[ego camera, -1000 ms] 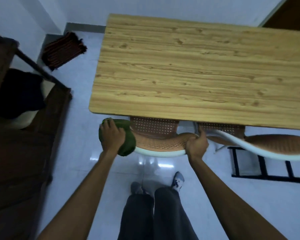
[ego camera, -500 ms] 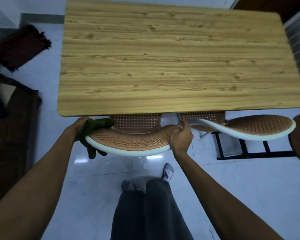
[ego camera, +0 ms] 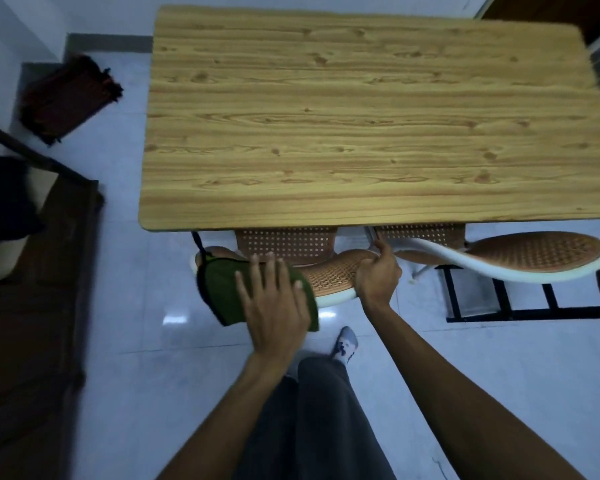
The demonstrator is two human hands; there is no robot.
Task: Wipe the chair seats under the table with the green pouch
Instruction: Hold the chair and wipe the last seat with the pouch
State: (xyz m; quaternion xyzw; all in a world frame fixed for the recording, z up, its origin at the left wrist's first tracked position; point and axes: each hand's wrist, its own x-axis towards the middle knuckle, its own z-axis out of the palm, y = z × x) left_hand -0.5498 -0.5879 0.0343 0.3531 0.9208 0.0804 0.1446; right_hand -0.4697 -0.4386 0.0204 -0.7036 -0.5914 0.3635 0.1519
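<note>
A green pouch (ego camera: 222,289) lies flat on the curved top of the left chair (ego camera: 329,275), a brown woven chair with a white rim pushed under the wooden table (ego camera: 361,116). My left hand (ego camera: 274,303) presses on the pouch with fingers spread. My right hand (ego camera: 378,275) grips the right end of that same chair top. A second chair (ego camera: 534,254) of the same kind sits to the right, its top sticking out from under the table. Both seats are mostly hidden by the tabletop.
A black metal frame (ego camera: 499,306) stands on the floor under the right chair. Dark wooden furniture (ego camera: 32,306) lines the left side. A dark red cloth (ego camera: 70,98) lies on the floor at the far left. My legs and one socked foot (ego camera: 345,341) are below.
My left hand has come from the chair's left end up onto its top, and the pouch now lies spread flat under my open palm. My right hand keeps its grip.
</note>
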